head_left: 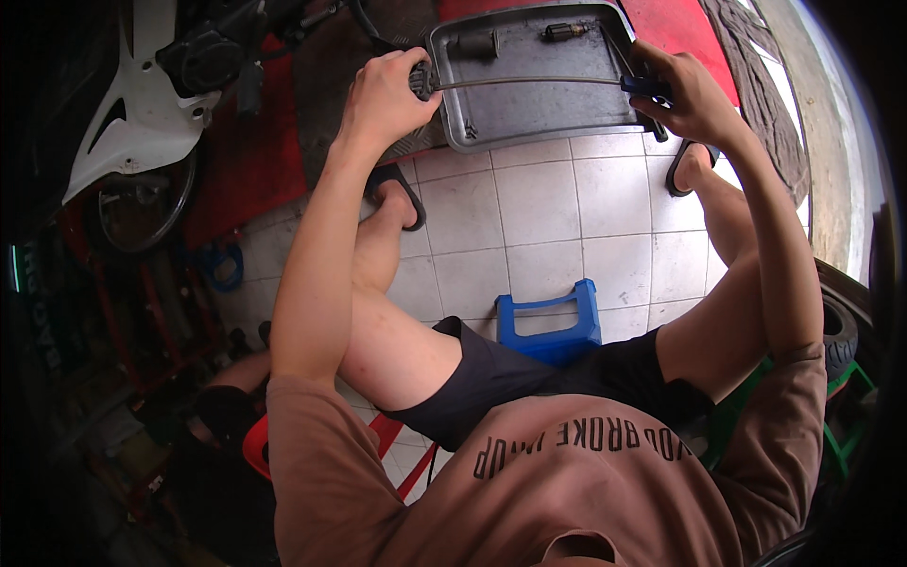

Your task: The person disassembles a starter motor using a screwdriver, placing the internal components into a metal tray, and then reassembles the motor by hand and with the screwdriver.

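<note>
Crosswise, the rod (529,80) points left, fingers (650,57) pinching handle (644,90) and, seemingly, a ridged piece (419,82).

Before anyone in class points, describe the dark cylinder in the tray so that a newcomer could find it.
Start with the grey metal tray at the top of the picture. Inside it, near the upper left corner and above the thin rod stretched across, lies the dark cylinder. It is thicker than the slim part to its right.
</note>
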Demonstrator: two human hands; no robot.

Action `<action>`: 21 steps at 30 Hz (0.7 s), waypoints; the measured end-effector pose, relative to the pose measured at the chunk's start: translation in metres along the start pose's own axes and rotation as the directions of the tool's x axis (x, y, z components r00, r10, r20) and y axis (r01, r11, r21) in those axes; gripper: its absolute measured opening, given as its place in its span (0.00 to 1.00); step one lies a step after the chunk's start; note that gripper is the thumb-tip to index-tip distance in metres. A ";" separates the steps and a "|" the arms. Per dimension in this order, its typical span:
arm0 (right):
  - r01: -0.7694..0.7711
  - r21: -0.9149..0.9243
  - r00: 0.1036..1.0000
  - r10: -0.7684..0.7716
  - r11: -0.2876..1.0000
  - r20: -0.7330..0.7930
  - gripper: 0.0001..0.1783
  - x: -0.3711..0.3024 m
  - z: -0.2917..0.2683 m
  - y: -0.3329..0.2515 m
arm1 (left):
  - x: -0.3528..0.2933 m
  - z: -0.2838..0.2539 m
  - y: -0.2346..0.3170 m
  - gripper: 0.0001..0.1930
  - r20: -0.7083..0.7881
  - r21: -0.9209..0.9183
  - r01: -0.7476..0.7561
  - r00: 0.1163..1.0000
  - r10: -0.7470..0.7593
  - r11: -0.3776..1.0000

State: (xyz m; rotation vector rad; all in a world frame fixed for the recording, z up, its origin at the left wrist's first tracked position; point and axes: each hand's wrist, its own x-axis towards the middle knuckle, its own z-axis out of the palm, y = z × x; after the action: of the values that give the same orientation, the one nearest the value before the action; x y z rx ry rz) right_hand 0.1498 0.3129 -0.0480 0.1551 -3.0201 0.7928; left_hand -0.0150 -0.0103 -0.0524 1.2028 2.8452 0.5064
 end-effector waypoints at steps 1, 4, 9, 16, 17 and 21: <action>-0.010 0.098 1.000 0.007 0.995 0.028 0.16 0.000 0.000 0.002 | 0.000 0.002 -0.002 0.16 0.000 -0.002 0.001 1.000 -0.001 1.000; 0.156 0.081 0.988 -0.155 0.984 -0.024 0.17 0.000 0.005 0.021 | 0.002 0.006 -0.007 0.17 -0.020 -0.013 -0.029 0.999 0.029 0.999; 0.195 -0.056 0.974 -0.200 0.979 -0.103 0.19 -0.002 0.008 0.015 | 0.002 0.005 -0.003 0.17 0.000 -0.055 -0.018 1.000 0.018 0.998; 0.128 0.079 0.987 -0.135 0.989 0.085 0.17 0.001 0.003 0.016 | 0.002 0.005 -0.004 0.18 0.020 -0.045 -0.006 1.000 0.007 0.999; 0.273 -0.004 0.959 -0.272 0.962 0.082 0.18 0.001 0.005 0.022 | 0.002 0.005 -0.005 0.17 0.004 -0.044 -0.023 1.000 0.023 0.999; 0.261 -0.140 0.964 -0.265 0.955 -0.010 0.18 -0.001 0.010 0.012 | 0.001 0.006 -0.002 0.16 -0.012 -0.058 -0.033 0.999 0.032 0.998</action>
State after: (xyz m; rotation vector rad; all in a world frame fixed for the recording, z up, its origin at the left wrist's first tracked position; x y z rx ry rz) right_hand 0.1493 0.3183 -0.0630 0.5249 -2.9262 0.5564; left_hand -0.0163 -0.0097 -0.0583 1.2418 2.8034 0.5956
